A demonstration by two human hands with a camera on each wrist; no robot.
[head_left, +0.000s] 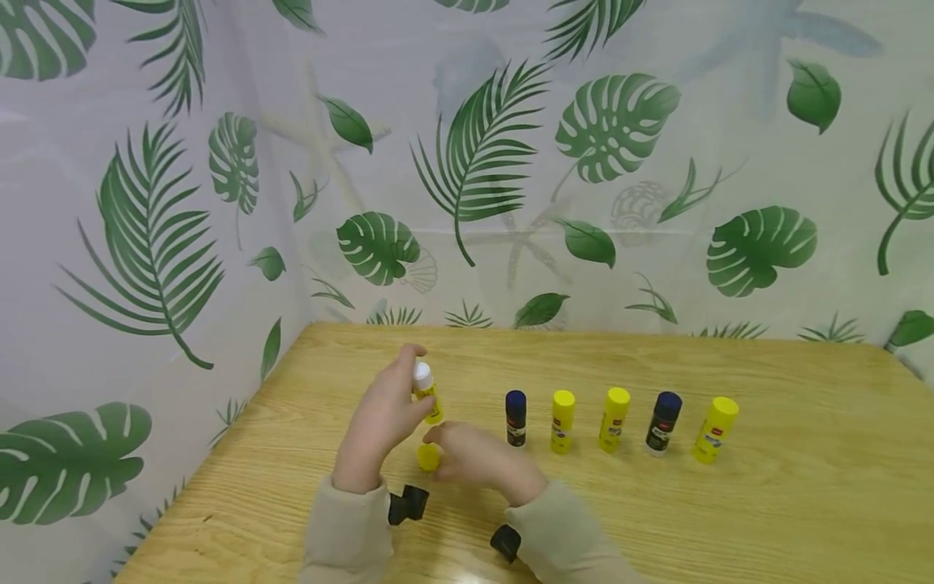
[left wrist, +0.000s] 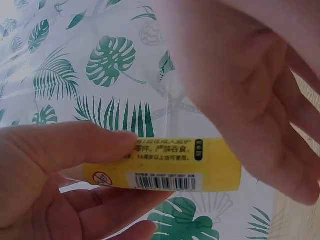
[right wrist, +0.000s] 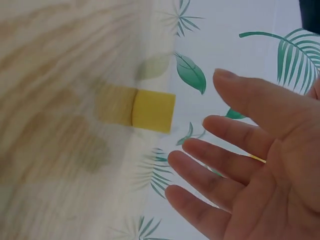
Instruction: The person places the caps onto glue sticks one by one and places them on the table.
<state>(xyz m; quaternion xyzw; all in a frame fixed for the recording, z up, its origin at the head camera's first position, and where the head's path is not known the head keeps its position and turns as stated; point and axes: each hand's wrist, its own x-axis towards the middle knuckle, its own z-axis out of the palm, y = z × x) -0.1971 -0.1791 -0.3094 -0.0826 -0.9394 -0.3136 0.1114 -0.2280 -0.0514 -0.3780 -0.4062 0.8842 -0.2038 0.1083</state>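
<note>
My left hand point(head_left: 381, 414) grips a yellow glue stick point(head_left: 432, 404) between thumb and fingers, its white end up in the head view. The left wrist view shows a barcode and printed text on the yellow barrel point(left wrist: 165, 165). A loose yellow cap point(head_left: 428, 457) stands on the table, close to the fingers of my right hand point(head_left: 477, 461). Seen from the right wrist, that hand point(right wrist: 250, 165) has its fingers spread and nothing between them, with the cap point(right wrist: 154, 111) a little way off from the fingertips.
To the right stand several upright glue sticks in a row: a navy-capped one point(head_left: 516, 418), two yellow ones point(head_left: 562, 422), another navy-capped one point(head_left: 663, 423) and a yellow one point(head_left: 715, 430) at the end. A leaf-patterned sheet point(head_left: 503, 268) hangs behind the wooden table point(head_left: 824, 487).
</note>
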